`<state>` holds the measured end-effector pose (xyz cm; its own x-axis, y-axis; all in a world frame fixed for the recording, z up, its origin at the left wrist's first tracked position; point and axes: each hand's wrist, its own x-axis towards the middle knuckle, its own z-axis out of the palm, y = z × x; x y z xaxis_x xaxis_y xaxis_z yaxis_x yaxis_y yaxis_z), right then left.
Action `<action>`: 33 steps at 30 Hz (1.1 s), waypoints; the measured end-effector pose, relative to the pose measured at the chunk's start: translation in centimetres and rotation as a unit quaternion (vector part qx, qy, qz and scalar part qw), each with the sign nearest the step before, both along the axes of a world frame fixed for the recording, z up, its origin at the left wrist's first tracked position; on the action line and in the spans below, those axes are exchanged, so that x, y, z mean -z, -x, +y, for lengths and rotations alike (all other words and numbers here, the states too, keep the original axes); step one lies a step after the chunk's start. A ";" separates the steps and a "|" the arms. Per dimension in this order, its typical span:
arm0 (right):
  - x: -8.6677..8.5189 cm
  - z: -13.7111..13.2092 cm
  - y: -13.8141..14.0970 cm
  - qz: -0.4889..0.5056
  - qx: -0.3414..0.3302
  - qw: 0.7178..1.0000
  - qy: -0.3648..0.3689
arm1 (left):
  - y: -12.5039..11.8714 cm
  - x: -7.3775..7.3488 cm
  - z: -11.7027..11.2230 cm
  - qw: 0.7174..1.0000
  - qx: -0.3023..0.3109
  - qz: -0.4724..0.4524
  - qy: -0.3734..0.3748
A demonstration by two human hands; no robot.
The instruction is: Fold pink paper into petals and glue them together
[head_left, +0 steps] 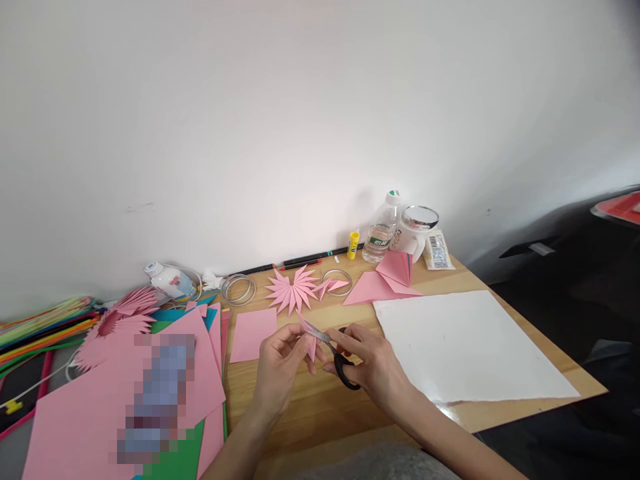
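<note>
Between the thumb and fingers of my left hand (pixel 285 357) is a narrow folded piece of pink paper (pixel 313 348), its tip pointing up. My right hand (pixel 371 360) grips a pair of scissors (pixel 345 370) by black handles, with the metal blades lying against the paper near my left fingertips. How far the blades are parted is hard to make out. Behind my hands lies a pink pleated paper fan shape (pixel 294 289) with pointed tips. Left of my left hand, a square pink sheet (pixel 253 333) rests flat on the wooden table (pixel 300 427).
A white sheet (pixel 470 347) covers the table's right side. Along the wall stand a glue stick (pixel 353 246), a water bottle (pixel 381 230), a white mug (pixel 416 233) and pens (pixel 310 259). Metal rings (pixel 239 290) and folded pink paper (pixel 380 283) lie nearby. Coloured sheets (pixel 65 420) spread at left.
</note>
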<state>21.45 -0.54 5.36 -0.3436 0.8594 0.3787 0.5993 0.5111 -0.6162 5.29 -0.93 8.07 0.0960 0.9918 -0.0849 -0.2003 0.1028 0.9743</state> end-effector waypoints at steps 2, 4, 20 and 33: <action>0.2 -0.1 0.0 0.005 0.003 1.000 0.001 | 0.0 0.1 -0.1 1.000 0.001 0.000 -0.008; 0.2 -0.2 0.1 0.014 0.009 1.000 -0.003 | 0.0 0.1 -0.1 1.000 -0.004 0.010 -0.018; 0.0 -0.7 0.2 -0.013 0.042 0.997 -0.057 | 0.0 -0.1 -0.3 0.999 0.010 0.035 -0.036; 0.1 -0.9 -0.3 -0.055 0.048 0.996 -0.054 | -0.1 -0.4 -0.5 0.999 0.019 0.036 -0.030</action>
<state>21.74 -1.43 5.31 -0.3057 0.8466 0.4356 0.7094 0.5077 -0.4889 5.38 -1.44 8.42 0.1297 0.9910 -0.0334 -0.1269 0.0500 0.9907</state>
